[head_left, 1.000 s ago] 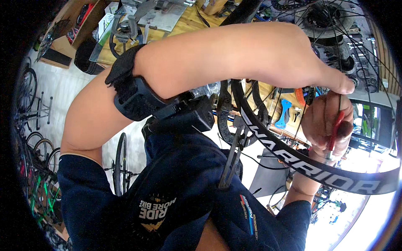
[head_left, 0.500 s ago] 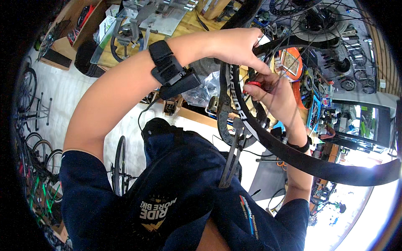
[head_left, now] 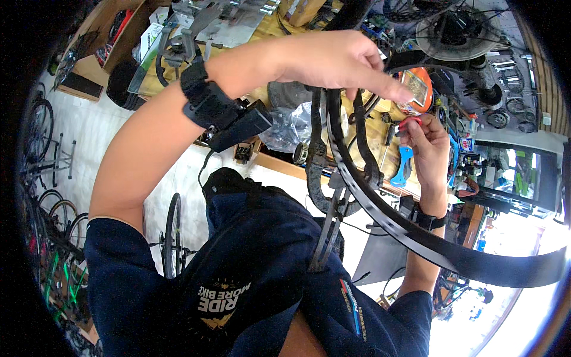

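Observation:
A bicycle wheel sits in a truing stand (head_left: 318,154); its black rim (head_left: 380,217) sweeps toward the lower right, its markings smeared by motion. Just above the rim is my left hand (head_left: 351,62), empty, one finger stretched to the right and the others loosely bent. Whether it touches the wheel I cannot tell. To the right of the rim, my right hand (head_left: 433,146) pinches a small red spoke wrench (head_left: 410,123) between thumb and fingers. A blue flat tool (head_left: 402,166) shows beside that hand, near the bench edge.
Behind the wheel, a wooden workbench (head_left: 380,140) carries a clear plastic bag (head_left: 288,128) and an orange-rimmed container (head_left: 418,89). Wrenches (head_left: 507,74) hang at the far right. Bicycles (head_left: 56,214) stand along the left, and another wheel (head_left: 172,235) stands on the floor.
My right hand has moved right, away from the rim, with the red spoke wrench. My left hand has shifted slightly up and right, apart from it. The wheel has turned; its rim lettering is now blurred.

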Demonstrator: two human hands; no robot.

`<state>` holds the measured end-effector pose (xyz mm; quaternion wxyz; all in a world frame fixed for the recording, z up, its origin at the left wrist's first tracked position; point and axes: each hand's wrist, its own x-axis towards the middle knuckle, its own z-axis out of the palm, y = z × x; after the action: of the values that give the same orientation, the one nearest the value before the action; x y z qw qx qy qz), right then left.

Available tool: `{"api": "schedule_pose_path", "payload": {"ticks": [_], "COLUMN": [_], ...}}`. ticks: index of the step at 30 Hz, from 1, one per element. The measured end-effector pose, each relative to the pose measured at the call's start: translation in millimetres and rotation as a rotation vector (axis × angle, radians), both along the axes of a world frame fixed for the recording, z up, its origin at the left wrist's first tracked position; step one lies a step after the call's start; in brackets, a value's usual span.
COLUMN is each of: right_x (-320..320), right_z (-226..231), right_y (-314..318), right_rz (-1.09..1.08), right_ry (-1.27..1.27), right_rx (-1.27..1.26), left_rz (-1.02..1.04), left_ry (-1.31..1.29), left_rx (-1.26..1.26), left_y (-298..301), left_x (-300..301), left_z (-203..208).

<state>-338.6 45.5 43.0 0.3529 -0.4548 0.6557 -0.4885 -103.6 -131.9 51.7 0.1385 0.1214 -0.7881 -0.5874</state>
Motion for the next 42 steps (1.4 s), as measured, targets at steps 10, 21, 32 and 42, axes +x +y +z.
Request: {"api": "schedule_pose_path", "payload": {"ticks": [10,21,32,42], "right_x": [-23.0,-26.0,-25.5,-28.9], "right_z": [-20.3,-23.0,-17.7,-24.1], "right_y": [24.0,34.1,39.2,42.3], "right_rz": [-0.077,-0.158,-0.117,-0.109], "right_ry": [-0.098,-0.104,-0.102,-0.099], "right_rx": [0.022,0.023,0.031,0.037], "left_rz": [0.005,0.183,0.173,0.162], "left_ry": [0.366,0.506,0.392,0.153], "left_rx": [0.289,-0.355,-0.251,-0.216], "left_y": [5.6,29.8,29.3,20.4], "left_x": [16.8,3.3,7.7,6.0], "left_z": [21.9,-3.0,24.0,-8.8]}}
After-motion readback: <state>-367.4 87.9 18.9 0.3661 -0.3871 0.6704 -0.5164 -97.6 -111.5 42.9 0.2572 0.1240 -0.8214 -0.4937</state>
